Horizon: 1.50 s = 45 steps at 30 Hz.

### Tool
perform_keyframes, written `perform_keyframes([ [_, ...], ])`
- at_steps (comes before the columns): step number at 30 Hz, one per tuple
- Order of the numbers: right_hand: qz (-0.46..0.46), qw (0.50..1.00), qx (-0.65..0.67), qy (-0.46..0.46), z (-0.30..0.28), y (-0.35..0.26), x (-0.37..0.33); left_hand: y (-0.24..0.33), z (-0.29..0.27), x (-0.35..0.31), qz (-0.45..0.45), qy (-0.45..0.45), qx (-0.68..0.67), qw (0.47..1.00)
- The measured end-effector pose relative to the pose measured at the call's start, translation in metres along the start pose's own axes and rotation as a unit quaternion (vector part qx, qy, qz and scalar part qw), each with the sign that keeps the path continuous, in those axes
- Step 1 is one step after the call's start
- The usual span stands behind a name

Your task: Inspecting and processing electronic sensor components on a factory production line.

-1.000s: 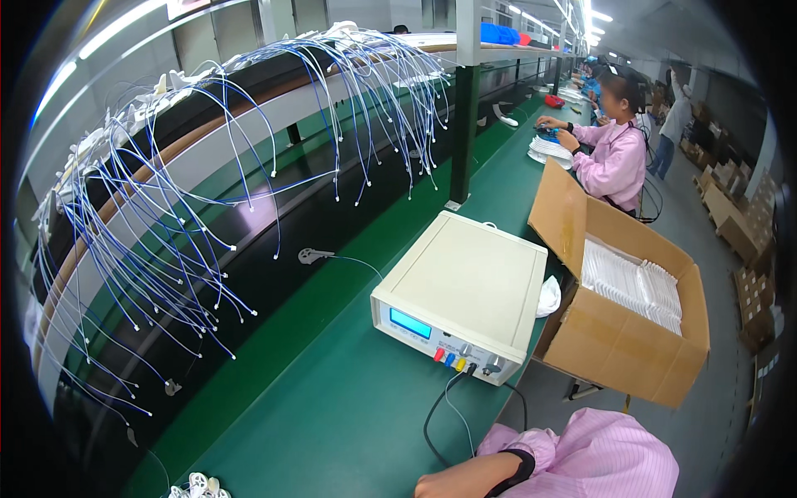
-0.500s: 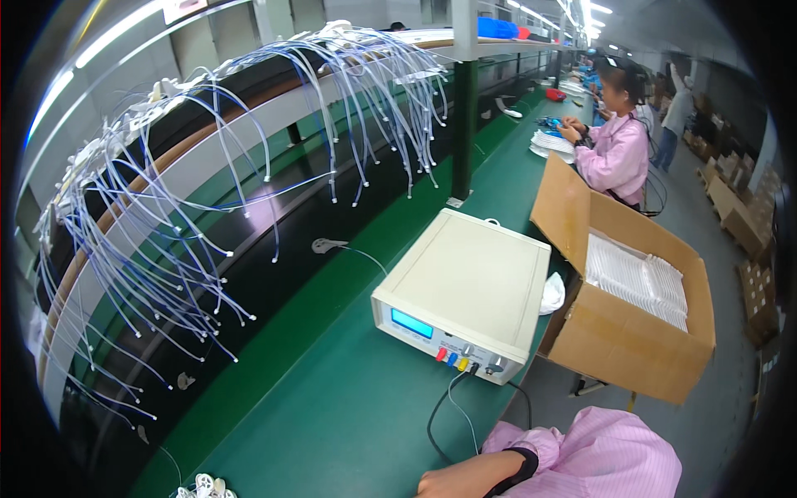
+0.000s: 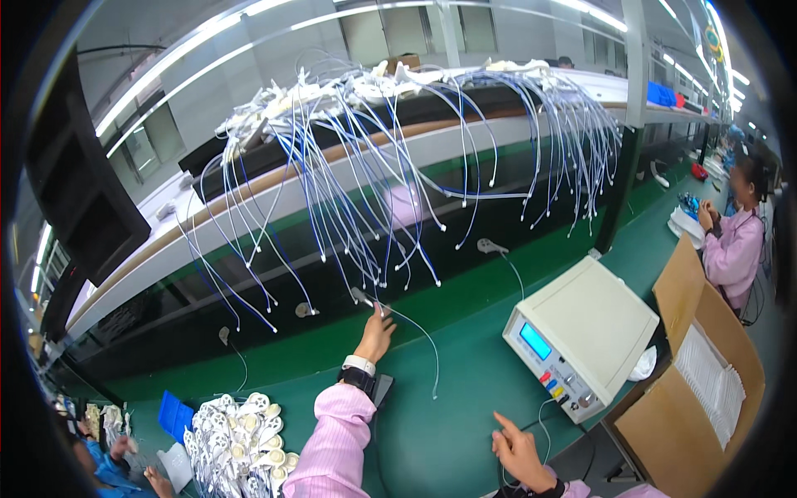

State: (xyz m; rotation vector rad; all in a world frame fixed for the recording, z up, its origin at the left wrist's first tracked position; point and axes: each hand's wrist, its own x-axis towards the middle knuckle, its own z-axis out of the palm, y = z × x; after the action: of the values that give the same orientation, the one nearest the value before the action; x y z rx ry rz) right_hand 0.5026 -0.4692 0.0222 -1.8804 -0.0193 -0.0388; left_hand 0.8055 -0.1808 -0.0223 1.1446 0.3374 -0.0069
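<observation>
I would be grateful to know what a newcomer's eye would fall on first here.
Probably the fringe of thin white and blue wires hanging from the long white-fronted shelf across the upper middle. Next might come the cream box-shaped instrument with its lit blue screen, on the green bench at right, and the heap of white plastic parts at lower left.

Left arm (image 3: 332,440) extended forward from lower edge, elbow out of view. Left hand (image 3: 378,334) reached well ahead, fingers directed forward; firmness of grip cannot be determined. Right hand (image 3: 520,452) held lower, nearer body, well apart from left. Index finger extended forward and leftward, remaining fingers loosely curled. Right forearm mostly cut off by lower edge.
</observation>
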Motion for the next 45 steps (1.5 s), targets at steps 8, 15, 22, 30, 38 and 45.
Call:
perform_keyframes([
  [8, -0.091, 0.992, -0.019, 0.081, 0.001, -0.006, -0.02, 0.014, -0.115, 0.066, 0.227, 0.134, 0.777, 0.571],
  [15, -0.08, 0.993, -0.021, 0.08, 0.001, -0.003, -0.021, 0.025, -0.126, 0.094, 0.196, 0.034, 0.768, 0.609],
  [22, -0.081, 0.994, -0.02, 0.068, -0.004, -0.005, -0.022, 0.028, -0.121, 0.066, 0.131, 0.146, 0.855, 0.481],
  [30, -0.04, 0.998, -0.045, 0.012, -0.004, 0.006, -0.016, 0.072, -0.064, -0.112, 0.294, 0.062, 0.651, 0.697],
  [38, -0.003, 1.0, -0.023, -0.005, -0.002, 0.014, -0.014, 0.013, -0.036, -0.321, 0.216, -0.12, 0.581, 0.775],
  [45, -0.039, 0.991, -0.1, -0.077, -0.001, 0.004, -0.01, -0.013, -0.02, -0.363, 0.204, -0.078, 0.605, 0.766],
])
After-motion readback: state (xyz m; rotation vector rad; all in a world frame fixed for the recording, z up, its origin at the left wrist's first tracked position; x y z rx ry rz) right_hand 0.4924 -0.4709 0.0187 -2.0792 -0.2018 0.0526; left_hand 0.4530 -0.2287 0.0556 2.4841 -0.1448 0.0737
